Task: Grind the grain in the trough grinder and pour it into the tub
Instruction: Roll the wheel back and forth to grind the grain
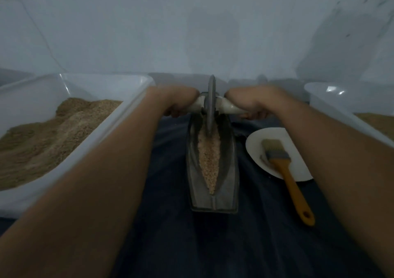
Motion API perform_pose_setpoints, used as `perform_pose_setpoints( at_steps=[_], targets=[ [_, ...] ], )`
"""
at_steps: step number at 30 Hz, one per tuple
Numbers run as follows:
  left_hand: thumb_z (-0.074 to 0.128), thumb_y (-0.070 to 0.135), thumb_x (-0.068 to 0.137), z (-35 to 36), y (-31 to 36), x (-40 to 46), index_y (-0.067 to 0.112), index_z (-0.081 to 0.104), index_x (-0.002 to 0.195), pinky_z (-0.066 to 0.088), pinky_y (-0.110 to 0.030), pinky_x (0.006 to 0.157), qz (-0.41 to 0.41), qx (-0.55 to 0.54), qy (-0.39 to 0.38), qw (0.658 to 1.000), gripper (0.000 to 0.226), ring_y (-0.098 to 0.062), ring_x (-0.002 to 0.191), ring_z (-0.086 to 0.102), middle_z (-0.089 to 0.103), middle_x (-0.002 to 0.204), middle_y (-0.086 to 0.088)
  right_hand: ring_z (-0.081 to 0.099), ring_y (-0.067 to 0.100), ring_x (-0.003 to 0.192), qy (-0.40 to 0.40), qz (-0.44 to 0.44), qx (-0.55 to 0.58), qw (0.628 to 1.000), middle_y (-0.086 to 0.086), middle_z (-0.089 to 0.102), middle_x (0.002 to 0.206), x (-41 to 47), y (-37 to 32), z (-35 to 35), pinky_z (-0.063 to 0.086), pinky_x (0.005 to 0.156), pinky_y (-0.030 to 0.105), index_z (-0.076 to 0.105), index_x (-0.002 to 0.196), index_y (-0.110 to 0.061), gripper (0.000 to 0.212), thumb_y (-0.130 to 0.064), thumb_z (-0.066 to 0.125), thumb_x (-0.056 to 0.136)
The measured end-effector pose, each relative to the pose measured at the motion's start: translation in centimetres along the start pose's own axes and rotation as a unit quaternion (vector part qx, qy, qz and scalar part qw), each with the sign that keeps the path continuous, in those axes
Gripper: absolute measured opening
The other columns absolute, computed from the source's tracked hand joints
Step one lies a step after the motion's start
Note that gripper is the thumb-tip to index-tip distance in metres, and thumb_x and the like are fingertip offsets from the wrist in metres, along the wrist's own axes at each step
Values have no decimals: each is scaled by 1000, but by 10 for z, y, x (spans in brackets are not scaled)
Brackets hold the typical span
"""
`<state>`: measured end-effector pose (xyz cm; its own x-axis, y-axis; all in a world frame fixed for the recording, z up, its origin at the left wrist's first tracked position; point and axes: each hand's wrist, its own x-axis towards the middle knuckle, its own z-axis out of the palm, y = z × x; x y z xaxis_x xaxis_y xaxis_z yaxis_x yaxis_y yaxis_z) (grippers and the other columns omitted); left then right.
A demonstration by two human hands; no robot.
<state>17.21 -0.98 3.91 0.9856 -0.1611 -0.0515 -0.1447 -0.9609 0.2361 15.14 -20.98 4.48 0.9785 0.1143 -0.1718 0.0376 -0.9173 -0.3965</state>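
On your left you've got one big white tub point(119, 115) sitting with a heap of ground meal point(49, 133) in it. Your left hand point(181, 103) is wrapping round the pale left handle point(197, 105) of the grinding wheel point(211, 103), which is standing upright at the far end of the trough grinder point(213, 171). The grain point(209, 158) is lying in a long strip down the trough's middle, still looking pretty coarse. Your right hand point(249, 105) is gripping the right handle point(229, 107) the same way.

Further right you've got one white plate point(275, 135) with one yellow-handled brush point(285, 171) lying on it, its handle sticking out onto the dark surface point(170, 235), and a second tub point(341, 103) at the edge.

Stuff that could go sideways: if you're pushing unevenly, the wheel's probably riding up the sloped wall and flicking grain out. The trough's just sitting loose on the cloth, so it might be sliding too.
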Motion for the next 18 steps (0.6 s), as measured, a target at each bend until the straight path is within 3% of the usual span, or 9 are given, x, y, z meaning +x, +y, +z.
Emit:
perform_pose_setpoints(
  at_steps=[3, 4, 6, 8, 10, 11, 14, 16, 18],
  targets=[
    [36, 30, 103, 18, -10, -25, 18, 58, 112, 48, -41, 77, 42, 160, 121, 979, 26, -34, 91, 64, 67, 110, -18, 66, 25, 76, 81, -33, -82, 993, 15, 70, 92, -8, -4, 8, 51, 65, 30, 63, 101, -6, 18, -17, 49, 99],
    [37, 31, 104, 26, -12, -40, 20, 56, 112, 44, -38, 70, 45, 180, 173, 967, 24, -35, 93, 63, 64, 108, -17, 64, 28, 84, 126, -38, -111, 985, 13, 67, 96, -14, -4, 14, 51, 74, 36, 65, 99, -10, 29, -27, 41, 100],
    [50, 21, 99, 46, -14, -71, 15, 54, 99, 27, -27, 53, 83, 237, 287, 924, 8, -30, 73, 58, 52, 80, -11, 57, 26, 75, 225, -37, -156, 961, 7, 59, 80, -31, -2, 26, 41, 66, 36, 60, 77, -15, 55, -47, 19, 93],
    [60, 10, 88, 59, -13, -100, 11, 54, 83, 19, -22, 52, 93, 255, 332, 904, 7, -25, 56, 53, 48, 65, -8, 49, 24, 60, 352, -52, -185, 916, 3, 49, 62, -51, 3, 45, 30, 55, 31, 50, 62, -15, 59, -46, 8, 91],
    [53, 11, 86, 60, -12, -122, 15, 48, 71, 17, -22, 52, 83, 252, 350, 898, 17, -20, 46, 41, 43, 57, -4, 43, 22, 58, 410, -90, -227, 879, 0, 42, 62, -73, 7, 63, 29, 54, 30, 44, 66, -17, 65, -32, -13, 92],
    [47, 13, 88, 61, -11, -129, 18, 41, 69, 15, -23, 52, 81, 245, 357, 898, 20, -18, 46, 33, 37, 56, -1, 41, 21, 55, 435, -108, -228, 865, 0, 41, 60, -84, 11, 70, 29, 53, 29, 43, 65, -18, 63, -30, -11, 94],
    [46, 16, 91, 63, -16, -138, 21, 37, 70, 16, -25, 50, 98, 186, 366, 907, 24, -18, 47, 29, 38, 57, 2, 28, 20, 39, 517, -155, -178, 823, -5, 33, 47, -99, 12, 72, 15, 48, 23, 39, 53, -21, 50, -31, 28, 100],
    [63, 15, 86, 66, -21, -135, 18, 46, 70, 16, -24, 49, 90, 195, 358, 909, 23, -21, 43, 37, 49, 55, -3, 26, 20, 40, 515, -168, -202, 816, -4, 32, 47, -92, 11, 68, 13, 48, 25, 35, 51, -21, 52, -31, 22, 100],
    [75, 13, 76, 63, -21, -123, 13, 52, 73, 13, -21, 50, 86, 262, 352, 894, 23, -24, 43, 48, 54, 56, -6, 27, 19, 44, 466, -123, -244, 842, -3, 36, 49, -78, 11, 65, 13, 49, 28, 36, 51, -18, 53, -36, 9, 94]
  ],
)
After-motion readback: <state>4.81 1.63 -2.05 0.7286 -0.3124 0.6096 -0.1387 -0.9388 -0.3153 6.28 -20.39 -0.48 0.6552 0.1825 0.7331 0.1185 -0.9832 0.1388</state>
